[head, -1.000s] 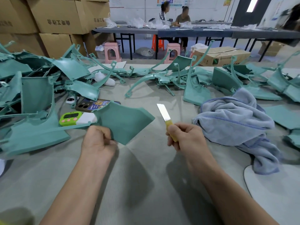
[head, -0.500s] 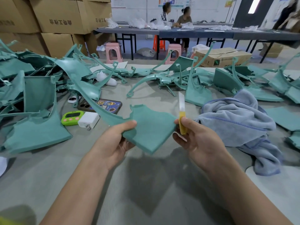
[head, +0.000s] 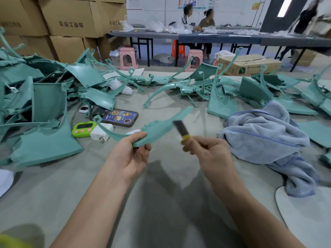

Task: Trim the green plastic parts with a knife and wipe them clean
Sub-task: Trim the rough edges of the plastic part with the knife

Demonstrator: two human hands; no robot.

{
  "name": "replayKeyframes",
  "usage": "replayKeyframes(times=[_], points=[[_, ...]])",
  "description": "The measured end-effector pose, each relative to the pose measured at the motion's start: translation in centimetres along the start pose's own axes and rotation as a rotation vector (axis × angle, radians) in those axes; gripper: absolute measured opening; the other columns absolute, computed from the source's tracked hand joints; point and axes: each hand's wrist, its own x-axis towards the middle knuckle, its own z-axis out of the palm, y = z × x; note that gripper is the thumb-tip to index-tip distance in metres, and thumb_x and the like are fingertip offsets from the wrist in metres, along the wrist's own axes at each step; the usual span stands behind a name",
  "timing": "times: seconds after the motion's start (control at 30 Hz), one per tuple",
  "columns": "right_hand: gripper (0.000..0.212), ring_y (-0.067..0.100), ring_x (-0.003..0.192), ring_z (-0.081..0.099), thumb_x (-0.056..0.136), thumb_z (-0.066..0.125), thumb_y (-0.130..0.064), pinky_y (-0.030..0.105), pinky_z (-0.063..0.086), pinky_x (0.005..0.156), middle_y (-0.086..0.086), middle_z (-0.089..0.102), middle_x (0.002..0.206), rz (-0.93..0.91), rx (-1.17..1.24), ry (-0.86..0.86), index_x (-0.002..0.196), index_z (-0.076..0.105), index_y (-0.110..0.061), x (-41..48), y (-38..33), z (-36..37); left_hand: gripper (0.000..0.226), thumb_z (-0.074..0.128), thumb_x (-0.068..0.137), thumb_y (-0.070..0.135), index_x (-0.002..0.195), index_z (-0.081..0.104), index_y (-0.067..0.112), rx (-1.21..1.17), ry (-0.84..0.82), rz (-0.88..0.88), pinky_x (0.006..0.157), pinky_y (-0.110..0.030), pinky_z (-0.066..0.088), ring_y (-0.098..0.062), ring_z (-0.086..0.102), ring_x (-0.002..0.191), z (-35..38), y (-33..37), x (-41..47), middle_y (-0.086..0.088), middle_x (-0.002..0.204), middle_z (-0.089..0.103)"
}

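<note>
My left hand (head: pixel 131 154) grips a green plastic part (head: pixel 161 125) by its near corner and holds it edge-on above the grey table, its thin curved arm reaching left. My right hand (head: pixel 207 154) holds a knife (head: pixel 180 130) with a yellow handle. The blurred blade points up and left, right beside the part's edge. A blue-grey cloth (head: pixel 265 138) lies crumpled to the right of my right hand.
Heaps of green plastic parts cover the table's left side (head: pixel 41 104) and back (head: pixel 215 90). A phone (head: pixel 120 118), a green timer (head: pixel 83 129) and a white charger (head: pixel 101 132) lie left of the held part. Cardboard boxes (head: pixel 71 24) and two seated people (head: pixel 197 18) are beyond.
My left hand has turned the green part from flat-facing to edge-on. The knife has tilted from upright to leaning left, close to the part's edge.
</note>
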Motion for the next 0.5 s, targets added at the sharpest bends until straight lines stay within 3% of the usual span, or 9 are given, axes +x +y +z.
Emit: replayKeyframes(times=[0.1,0.17,0.23,0.3,0.4,0.5], points=[[0.019,0.009,0.066,0.062,0.092,0.072,-0.015,0.028,0.050,0.068,0.004,0.075,0.070,0.003,0.084,0.132,0.076,0.081,-0.021,0.5,-0.1,-1.2,0.027,0.049,0.097,0.004,0.123,0.052,0.011,-0.006,0.017,0.033,0.030,-0.011,0.039,-0.007,0.052,0.036,-0.4,0.5,0.2,-0.010,0.100,0.055],[0.016,0.009,0.067,0.065,0.089,0.073,-0.014,0.022,0.051,0.066,0.005,0.076,0.071,-0.085,0.125,0.010,0.076,0.082,-0.019,0.4,-0.6,-1.4,0.018,0.050,0.097,0.003,0.113,0.057,0.008,0.009,0.035,0.046,0.031,-0.011,0.040,-0.007,0.052,0.036,-0.3,0.4,0.2,-0.009,0.091,0.057],[0.012,0.016,0.071,0.068,0.082,0.074,-0.021,0.029,0.053,0.066,0.005,0.077,0.076,-0.144,0.079,-0.217,0.076,0.082,-0.016,-0.2,-0.9,-0.8,0.010,0.052,0.096,0.002,0.098,0.058,0.008,0.028,0.044,0.055,0.031,-0.010,0.040,-0.008,0.051,0.036,0.0,0.0,0.2,-0.007,0.072,0.058],[0.014,0.022,0.070,0.067,0.081,0.074,-0.024,0.036,0.052,0.066,0.005,0.077,0.077,-0.147,-0.004,-0.298,0.075,0.081,-0.014,-0.5,-0.8,0.1,0.008,0.053,0.095,0.001,0.097,0.058,0.007,0.050,0.033,0.038,0.030,-0.011,0.039,-0.008,0.050,0.035,0.2,-0.4,0.1,-0.005,0.066,0.060],[0.019,0.011,0.058,0.059,0.089,0.072,-0.014,0.022,0.048,0.058,0.006,0.074,0.067,-0.033,0.081,-0.020,0.072,0.080,-0.014,-0.1,-0.1,0.0,0.017,0.054,0.095,0.002,0.111,0.057,0.008,0.074,0.043,0.028,0.030,-0.012,0.039,-0.008,0.050,0.035,0.1,-0.3,0.0,-0.007,0.081,0.061],[0.024,0.012,0.056,0.058,0.093,0.068,-0.013,0.020,0.046,0.056,0.006,0.072,0.063,0.062,0.080,0.215,0.071,0.079,-0.015,0.8,0.1,-1.6,0.017,0.053,0.095,0.001,0.109,0.058,0.007,0.081,0.051,0.066,0.031,-0.011,0.041,-0.008,0.051,0.035,-0.1,-0.2,0.1,-0.004,0.061,0.064]])
